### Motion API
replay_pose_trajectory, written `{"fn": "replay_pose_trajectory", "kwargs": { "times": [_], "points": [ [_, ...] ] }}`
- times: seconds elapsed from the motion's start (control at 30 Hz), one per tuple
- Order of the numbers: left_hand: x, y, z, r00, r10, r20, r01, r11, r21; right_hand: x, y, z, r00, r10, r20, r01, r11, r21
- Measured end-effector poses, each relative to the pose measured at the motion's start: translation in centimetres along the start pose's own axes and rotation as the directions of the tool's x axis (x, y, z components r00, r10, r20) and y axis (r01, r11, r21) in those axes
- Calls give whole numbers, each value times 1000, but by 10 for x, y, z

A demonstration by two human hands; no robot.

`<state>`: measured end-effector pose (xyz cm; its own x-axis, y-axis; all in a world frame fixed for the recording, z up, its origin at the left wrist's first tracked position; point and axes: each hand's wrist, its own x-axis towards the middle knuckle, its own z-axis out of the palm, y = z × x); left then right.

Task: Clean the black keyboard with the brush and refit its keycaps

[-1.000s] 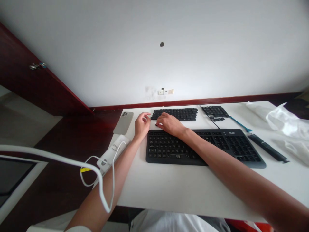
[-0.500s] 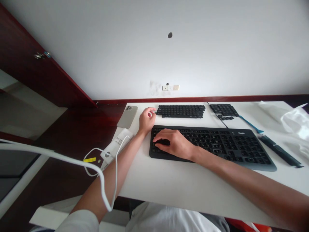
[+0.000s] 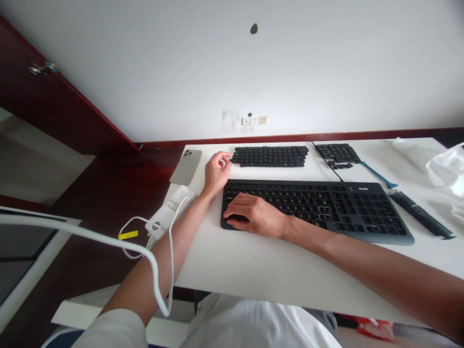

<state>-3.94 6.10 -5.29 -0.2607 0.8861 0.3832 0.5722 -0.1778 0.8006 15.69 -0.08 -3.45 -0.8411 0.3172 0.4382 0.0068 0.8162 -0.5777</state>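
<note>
The left hand (image 3: 217, 173), loosely curled and holding nothing, sits with its fingertips at the left end of a detached block of black keys (image 3: 270, 156) on the far side of the white tabletop (image 3: 290, 270). The right hand (image 3: 255, 216) rests relaxed, unclenched, on the left part of a black keyboard (image 3: 319, 205), nearer the person.

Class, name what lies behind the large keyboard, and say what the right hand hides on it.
Behind the keyboard lie a long key block and a short one. The right hand hides its left-end keys.
</note>
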Motion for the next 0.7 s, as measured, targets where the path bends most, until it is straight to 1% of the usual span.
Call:
{"fn": "replay_pose_trajectory", "kwargs": {
  "times": [0.17,0.33,0.53,0.63,0.7],
  "points": [
    [0,2,0,1000,-4,2,4,1000,-11,0,0,2,1000,-22,-5,22,999,-28],
    [-1,2,0,1000,-13,7,13,1000,-6,1,2,3,999,-51,13,52,997,-50],
    [-1,3,-1,1000,-11,10,11,1000,9,0,1,4,998,-57,10,57,994,-89],
    [-1,3,-1,1000,1,9,-1,1000,7,0,-4,4,998,-40,38,45,989,-144],
    [-2,2,-1,1000,13,10,-13,1000,11,1,-9,3,997,-16,81,33,976,-215]
  ]
}}
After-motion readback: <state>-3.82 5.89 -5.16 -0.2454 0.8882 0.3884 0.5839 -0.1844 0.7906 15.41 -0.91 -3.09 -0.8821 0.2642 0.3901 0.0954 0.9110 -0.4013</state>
